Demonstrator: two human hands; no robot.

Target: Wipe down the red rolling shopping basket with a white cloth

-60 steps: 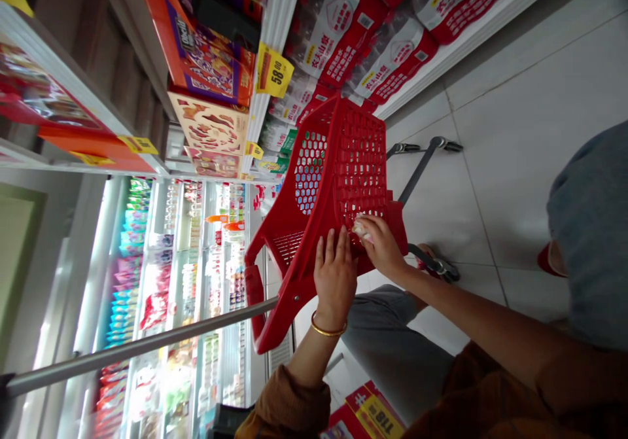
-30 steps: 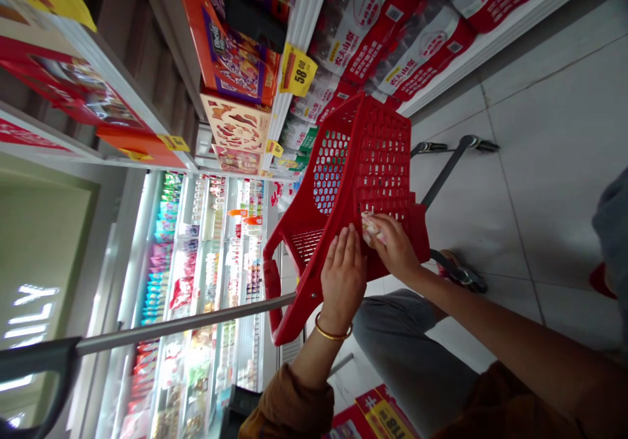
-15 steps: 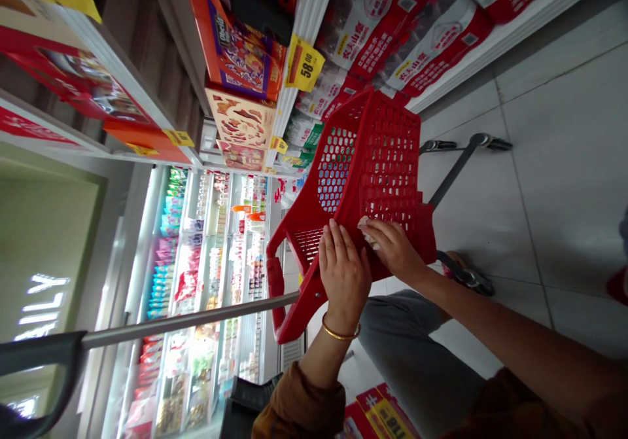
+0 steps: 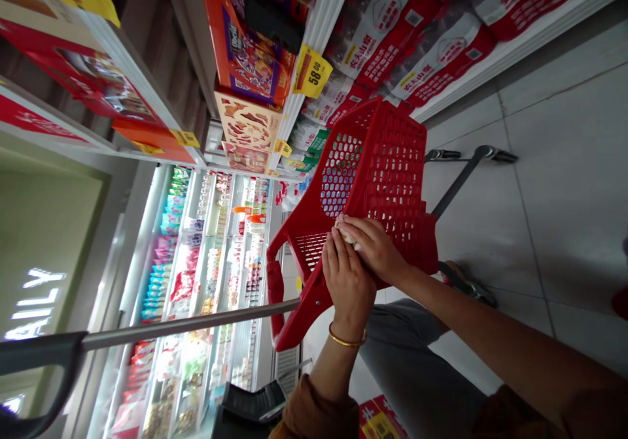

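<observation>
The picture is turned sideways. A red plastic shopping cart (image 4: 397,164) with perforated walls stands in the middle. My left hand (image 4: 348,282), with a gold bracelet at the wrist, lies on the cart's red panel, its fingers stretched out. Closed around a crumpled whitish wipe (image 4: 349,237), my right hand (image 4: 375,246) rests against the same panel. The wipe shows between both hands' fingertips, and the right fingers lie just above the left ones. My right hand's thumb is mostly hidden.
Shelves with boxed goods (image 4: 250,122) and bottled water packs (image 4: 383,27) line the top. A lit display (image 4: 196,282) is at the left. A grey metal bar (image 4: 191,326) crosses the lower left. A shoe (image 4: 466,282) stands on the tiled floor (image 4: 569,197) near the cart.
My right hand has slid left with the wipe, up to my left fingertips. My left hand stays on the panel. The view has shifted slightly.
</observation>
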